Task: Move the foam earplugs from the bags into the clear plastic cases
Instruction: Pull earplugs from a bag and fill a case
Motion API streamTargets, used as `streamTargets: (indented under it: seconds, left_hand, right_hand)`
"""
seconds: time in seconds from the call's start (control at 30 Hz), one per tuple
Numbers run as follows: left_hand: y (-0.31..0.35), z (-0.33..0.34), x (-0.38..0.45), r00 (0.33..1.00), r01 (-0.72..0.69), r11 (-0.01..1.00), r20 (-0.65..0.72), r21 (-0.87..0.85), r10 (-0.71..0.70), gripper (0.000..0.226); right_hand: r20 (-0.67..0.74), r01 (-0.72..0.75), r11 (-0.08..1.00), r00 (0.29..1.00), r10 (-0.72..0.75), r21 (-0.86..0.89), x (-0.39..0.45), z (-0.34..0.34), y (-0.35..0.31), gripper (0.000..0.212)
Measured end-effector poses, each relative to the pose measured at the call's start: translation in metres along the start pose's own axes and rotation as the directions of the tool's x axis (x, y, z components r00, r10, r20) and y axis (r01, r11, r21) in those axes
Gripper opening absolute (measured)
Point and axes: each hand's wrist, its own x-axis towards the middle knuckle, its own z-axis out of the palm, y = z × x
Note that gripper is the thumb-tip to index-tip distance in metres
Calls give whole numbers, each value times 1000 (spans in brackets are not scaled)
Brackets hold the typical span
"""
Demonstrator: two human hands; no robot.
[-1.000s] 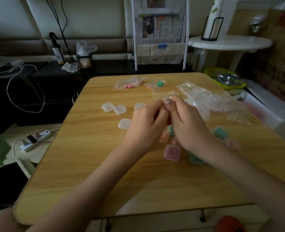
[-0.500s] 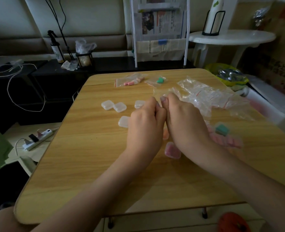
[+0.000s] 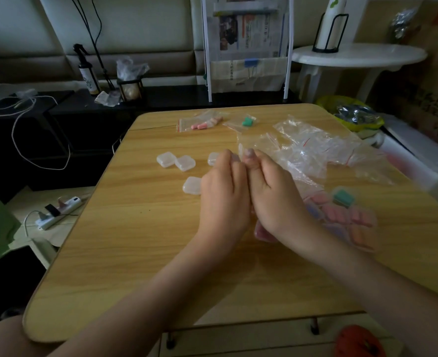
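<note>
Head view: both my hands, left hand (image 3: 223, 202) and right hand (image 3: 274, 199), meet mid-frame, each grip pinching a small clear bag (image 3: 246, 148), empty cases (image 3: 187, 163) lying just left on the counter (image 3: 135, 240)

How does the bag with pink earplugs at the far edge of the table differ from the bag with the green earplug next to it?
The pink earplug bag holds several pink pieces lying in a row; the green earplug bag shows only a green lump, and I cannot count its pieces. The pink earplug bag lies further left, while the green earplug bag lies nearer the pile of empty bags. Both are small clear bags, lying flat on the table, untouched by the hands.
</note>
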Motion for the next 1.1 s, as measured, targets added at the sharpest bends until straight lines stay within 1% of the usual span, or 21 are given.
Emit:
streamTargets:
  seconds: [0.1,0.23,0.3,0.37,0.43,0.5,0.6,0.7,0.73,0.8,0.87,0.9,0.93,1.0,1.03,1.07,1.1]
  left_hand:
    - [1,1,-1,1000,-18,999,8,-37,18,33]
    - [3,1,-1,999,-36,997,24,-63,38,33]
    - [2,1,0,1000,-13,999,17,-51,14,32]
    - [0,1,0,1000,3,1000,4,-4,-3,33]
    - [-2,1,0,1000,14,999,-15,41,-14,34]
    - [-4,0,1,999,17,996,-46,85,-13,35]
    - [-5,0,1,998,-16,991,-59,136,24,34]
    - [-4,-1,2,999,-7,991,-46,132,13,36]
    - [-4,-1,3,999,2,992,-48,127,5,37]
    - [-5,-3,4,999,2,993,-52,119,4,36]
    - [-4,-3,4,998,-33,992,-52,123,40,35]
    - [-4,-3,4,996,-58,989,-54,133,66,35]
    - [-4,-3,3,995,-79,986,-56,148,88,34]
    - [-5,-3,3,990,-119,975,-55,188,132,32]
    - [-7,-3,4,985,-154,963,-48,220,168,31]
    - [-7,-4,3,974,-205,944,-38,260,222,31]
    - [-8,-5,3,957,-268,914,-24,303,289,32]
  right_hand:
    - [-19,91,994,996,-93,-62,-1,-1,0,29]
    - [-39,163,983,985,-166,-85,-1,-1,3,30]
    - [-74,182,973,978,-194,-143,0,-2,4,35]
    - [-88,184,956,974,-208,-230,2,-2,7,39]
    - [-81,189,912,969,-233,-364,3,-4,10,38]
    - [-77,192,862,964,-256,-468,4,-5,12,33]
    - [-85,181,806,958,-274,-564,6,-10,11,29]
    - [-94,212,769,938,-333,-603,8,-17,10,24]
    - [-83,244,762,928,-362,-600,9,-19,10,20]
    - [-13,361,737,894,-448,-572,12,-24,12,9]
    - [77,475,651,838,-541,-592,15,-29,16,3]
    - [107,502,609,817,-567,-614,16,-30,17,4]
    - [127,508,593,815,-565,-625,18,-31,20,8]
    - [179,491,620,850,-496,-612,21,-31,25,19]
    - [228,487,640,865,-447,-594,21,-31,26,24]
    - [281,477,682,878,-386,-554,21,-30,27,28]
    - [323,443,751,892,-316,-489,21,-30,27,28]
